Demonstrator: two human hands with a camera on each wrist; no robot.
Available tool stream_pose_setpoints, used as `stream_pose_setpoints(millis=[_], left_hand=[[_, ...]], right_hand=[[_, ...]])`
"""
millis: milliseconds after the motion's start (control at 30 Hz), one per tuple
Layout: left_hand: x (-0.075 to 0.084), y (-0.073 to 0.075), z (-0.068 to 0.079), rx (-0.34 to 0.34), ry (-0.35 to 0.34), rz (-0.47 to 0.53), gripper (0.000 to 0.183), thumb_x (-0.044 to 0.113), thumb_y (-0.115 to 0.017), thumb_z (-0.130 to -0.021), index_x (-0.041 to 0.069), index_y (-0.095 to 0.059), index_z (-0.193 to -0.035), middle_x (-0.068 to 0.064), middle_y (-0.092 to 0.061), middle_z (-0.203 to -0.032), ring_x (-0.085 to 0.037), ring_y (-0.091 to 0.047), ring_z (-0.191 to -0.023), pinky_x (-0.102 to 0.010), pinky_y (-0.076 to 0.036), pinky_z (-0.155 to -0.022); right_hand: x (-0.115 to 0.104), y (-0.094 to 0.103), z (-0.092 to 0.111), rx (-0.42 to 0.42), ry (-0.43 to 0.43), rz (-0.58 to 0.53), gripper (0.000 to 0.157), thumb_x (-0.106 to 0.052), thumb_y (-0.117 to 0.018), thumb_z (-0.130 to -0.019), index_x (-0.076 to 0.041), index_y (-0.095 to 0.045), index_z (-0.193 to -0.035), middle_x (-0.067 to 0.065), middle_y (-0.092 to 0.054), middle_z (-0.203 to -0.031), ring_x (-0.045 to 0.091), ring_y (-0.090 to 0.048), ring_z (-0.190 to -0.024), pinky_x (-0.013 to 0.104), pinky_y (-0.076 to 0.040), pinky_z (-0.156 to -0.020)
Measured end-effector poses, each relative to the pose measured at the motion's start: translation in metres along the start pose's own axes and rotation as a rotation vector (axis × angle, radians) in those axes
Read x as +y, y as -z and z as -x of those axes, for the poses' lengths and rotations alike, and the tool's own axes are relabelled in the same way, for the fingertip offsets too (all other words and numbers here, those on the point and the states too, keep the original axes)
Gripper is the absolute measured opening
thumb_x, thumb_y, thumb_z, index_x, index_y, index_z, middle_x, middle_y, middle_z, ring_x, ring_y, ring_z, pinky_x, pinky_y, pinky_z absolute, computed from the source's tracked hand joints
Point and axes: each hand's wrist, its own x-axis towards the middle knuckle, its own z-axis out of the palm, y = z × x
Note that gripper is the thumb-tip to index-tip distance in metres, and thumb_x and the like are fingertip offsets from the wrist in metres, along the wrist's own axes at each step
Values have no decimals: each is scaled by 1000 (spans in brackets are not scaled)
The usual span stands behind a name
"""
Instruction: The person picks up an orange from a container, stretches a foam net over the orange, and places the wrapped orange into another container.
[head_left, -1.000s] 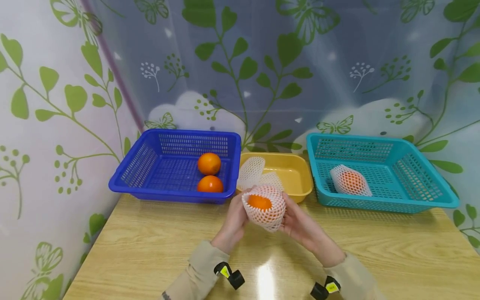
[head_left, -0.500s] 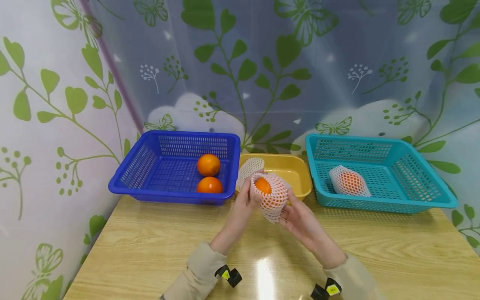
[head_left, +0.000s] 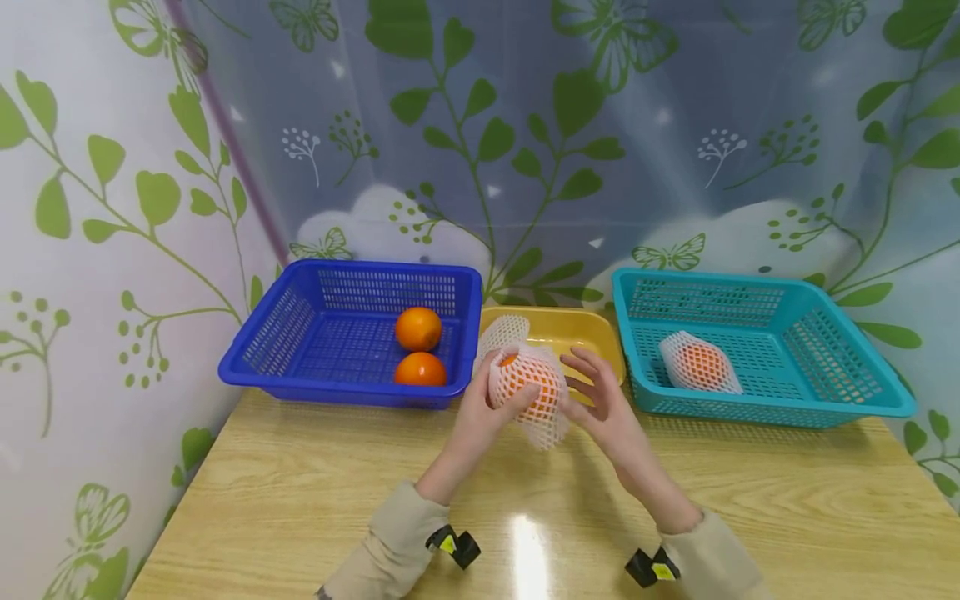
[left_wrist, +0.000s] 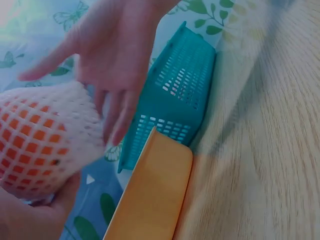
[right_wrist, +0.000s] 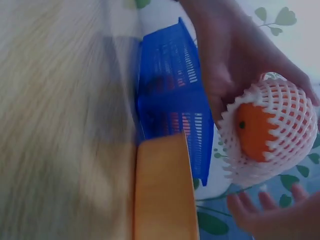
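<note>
Centre frame, the left hand (head_left: 476,417) gripped one round orange (right_wrist: 256,132) in white mesh (head_left: 549,429); the right hand (head_left: 615,417) was spread. Two glossy oranges (head_left: 418,329) lay left of centre.

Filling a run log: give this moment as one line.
left hand: holds netted orange; right hand: near it; blue basket: two oranges visible

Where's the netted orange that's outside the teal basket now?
In the head view, the netted orange is near centre, held in the left hand before the yellow tray, with the right hand just to its right.
</note>
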Motion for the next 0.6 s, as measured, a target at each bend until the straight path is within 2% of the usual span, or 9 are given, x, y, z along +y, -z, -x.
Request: stream_pose_setpoints(millis=[100,200,267,400,500,600], left_hand=[[0,-2,1,-21,2,-67,67,52,-74,-89,17,-51,-142,-13,-60,-128,-19,-61,-106,-31,-55,-87],[2,-5,3,-25,-14,-115,61,50,-72,-91,20,-53,-141,-13,-61,-126,-20,-62,-105,-32,-56,-85],[4,-8,4,-28,-20,-122,58,47,-70,-94,20,-52,-142,-14,-61,-126,-21,-62,-105,-33,-57,-85],[5,-11,5,-38,-6,-131,56,43,-65,-99,17,-48,-145,-15,-60,-129,-22,-61,-108,-34,-56,-87],[5,-11,5,-57,23,-120,50,39,-55,-105,16,-44,-148,-15,-58,-135,-22,-59,-116,-37,-52,-97],[7,-9,5,-81,58,-93,46,35,-46,-109,15,-42,-150,-13,-56,-140,-22,-54,-125,-40,-44,-108]], right_hand=[[0,-3,2,-98,111,150,91,-10,-76,-92,-25,-20,-162,15,-31,-161,37,-46,-135,35,-45,-107],[0,-10,4,-103,143,248,104,-14,-84,-84,-27,-17,-163,16,-30,-161,38,-51,-132,45,-47,-106],[1,-15,5,-71,143,284,106,-13,-86,-82,-24,-18,-163,18,-31,-161,37,-53,-130,47,-50,-103],[2,-19,5,-13,127,306,103,-10,-85,-82,-22,-22,-162,20,-38,-156,35,-58,-123,37,-55,-95],[3,-18,4,5,109,295,98,-10,-84,-83,-23,-25,-161,18,-42,-153,32,-58,-121,31,-55,-92],[4,-16,4,15,89,287,94,-13,-84,-84,-23,-28,-159,15,-44,-152,31,-57,-122,32,-54,-94]])
